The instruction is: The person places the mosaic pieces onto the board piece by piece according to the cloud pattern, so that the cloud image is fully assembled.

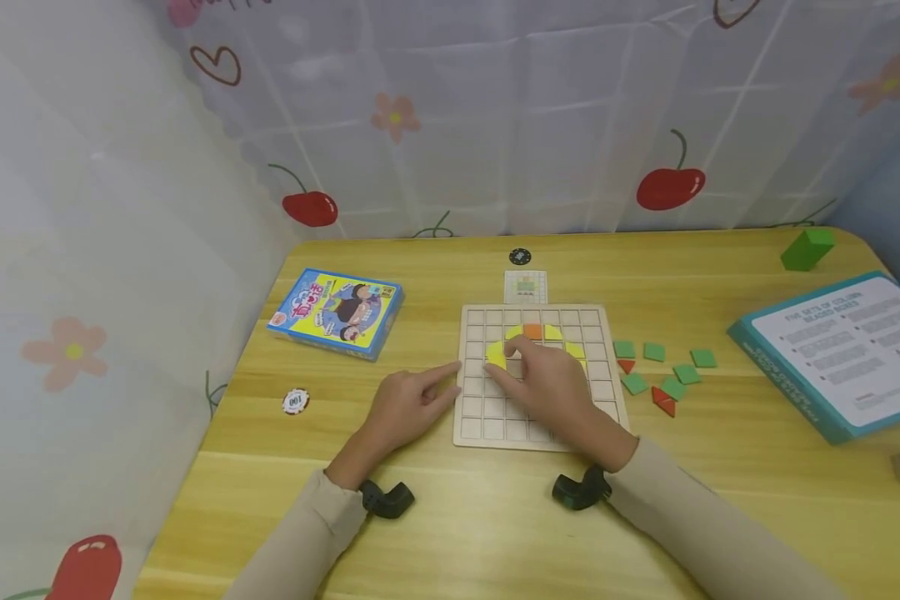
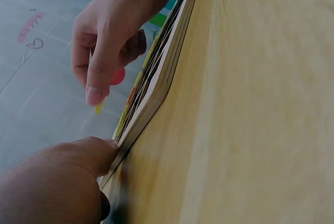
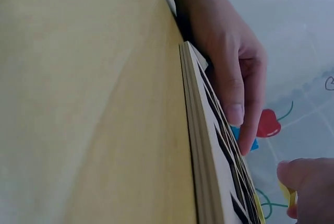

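Two hands are at work in my head view, so I go from the left. One round chip [image 1: 296,402] marked 100 lies on the table [image 1: 450,517], and one blue card box [image 1: 336,312] lies beyond it. My left hand [image 1: 403,408] rests at the left edge of the gridded wooden board [image 1: 495,423], its fingertips touching that edge, the index finger stretched out, the others loosely curled, holding nothing. My right hand [image 1: 546,379] lies over the middle of the board, finger and thumb pinching one yellow piece [image 1: 497,355] that sits on the grid, just left of one orange square [image 1: 532,332]. I cannot count the other yellow pieces under the hand. Behind the board lie one small pattern card [image 1: 526,287] and one black disc [image 1: 520,257]. Right of the board I count six green tiles [image 1: 654,352] and two red triangles [image 1: 663,402], then one teal-edged instruction sheet [image 1: 840,354] and one green block [image 1: 807,248].
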`<act>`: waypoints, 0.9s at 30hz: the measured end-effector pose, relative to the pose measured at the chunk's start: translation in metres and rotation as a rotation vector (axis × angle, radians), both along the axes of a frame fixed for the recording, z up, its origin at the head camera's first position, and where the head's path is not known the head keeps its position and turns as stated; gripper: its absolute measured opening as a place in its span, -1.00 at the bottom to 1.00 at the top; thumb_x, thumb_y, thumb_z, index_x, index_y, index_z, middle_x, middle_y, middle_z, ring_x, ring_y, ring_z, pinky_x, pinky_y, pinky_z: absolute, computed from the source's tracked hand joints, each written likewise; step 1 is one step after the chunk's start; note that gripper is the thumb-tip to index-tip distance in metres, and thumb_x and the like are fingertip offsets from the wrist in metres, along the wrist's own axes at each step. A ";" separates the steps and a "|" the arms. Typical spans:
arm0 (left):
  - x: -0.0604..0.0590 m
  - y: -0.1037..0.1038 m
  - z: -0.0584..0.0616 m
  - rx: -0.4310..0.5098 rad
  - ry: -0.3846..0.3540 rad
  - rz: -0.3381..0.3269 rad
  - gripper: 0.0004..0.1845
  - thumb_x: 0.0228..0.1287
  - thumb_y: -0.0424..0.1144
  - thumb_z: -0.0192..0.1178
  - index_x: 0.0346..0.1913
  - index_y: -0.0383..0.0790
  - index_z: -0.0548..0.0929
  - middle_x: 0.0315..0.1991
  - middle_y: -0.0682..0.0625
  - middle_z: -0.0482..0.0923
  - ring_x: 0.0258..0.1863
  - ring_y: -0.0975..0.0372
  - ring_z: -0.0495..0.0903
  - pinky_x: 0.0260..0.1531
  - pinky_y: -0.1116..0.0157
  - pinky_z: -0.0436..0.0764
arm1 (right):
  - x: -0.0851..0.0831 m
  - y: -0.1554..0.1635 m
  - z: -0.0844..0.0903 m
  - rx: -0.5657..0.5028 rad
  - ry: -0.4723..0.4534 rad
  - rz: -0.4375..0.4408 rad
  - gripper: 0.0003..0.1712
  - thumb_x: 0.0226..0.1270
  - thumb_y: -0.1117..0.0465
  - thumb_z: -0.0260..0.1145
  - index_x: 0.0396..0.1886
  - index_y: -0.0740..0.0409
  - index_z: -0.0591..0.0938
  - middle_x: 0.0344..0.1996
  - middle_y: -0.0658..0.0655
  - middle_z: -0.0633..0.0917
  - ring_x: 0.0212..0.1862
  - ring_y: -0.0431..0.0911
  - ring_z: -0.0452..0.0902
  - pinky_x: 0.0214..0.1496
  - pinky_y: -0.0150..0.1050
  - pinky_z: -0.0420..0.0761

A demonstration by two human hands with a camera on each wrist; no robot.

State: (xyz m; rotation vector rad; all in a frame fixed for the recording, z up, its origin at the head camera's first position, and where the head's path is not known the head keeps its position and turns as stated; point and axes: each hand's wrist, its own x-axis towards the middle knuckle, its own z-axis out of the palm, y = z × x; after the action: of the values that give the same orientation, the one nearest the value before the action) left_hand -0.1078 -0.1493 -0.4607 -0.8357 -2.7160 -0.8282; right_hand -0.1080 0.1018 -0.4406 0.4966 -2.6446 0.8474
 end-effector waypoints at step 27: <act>0.001 0.000 0.001 0.015 0.012 -0.005 -0.63 0.42 -0.08 0.32 0.21 -0.05 0.73 -0.71 0.26 0.25 -0.72 0.43 0.16 -0.64 0.38 0.21 | -0.007 -0.002 -0.013 0.142 0.018 0.041 -0.72 0.33 -0.04 0.44 -0.20 0.06 0.69 -0.68 -0.13 0.46 -0.64 -0.21 0.29 -0.69 -0.30 0.23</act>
State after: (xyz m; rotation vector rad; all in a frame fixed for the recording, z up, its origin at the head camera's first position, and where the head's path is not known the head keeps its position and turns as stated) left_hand -0.1071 -0.1489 -0.4596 -0.8421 -2.6950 -0.8417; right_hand -0.1155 0.0993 -0.4538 0.5928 -2.6990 0.6659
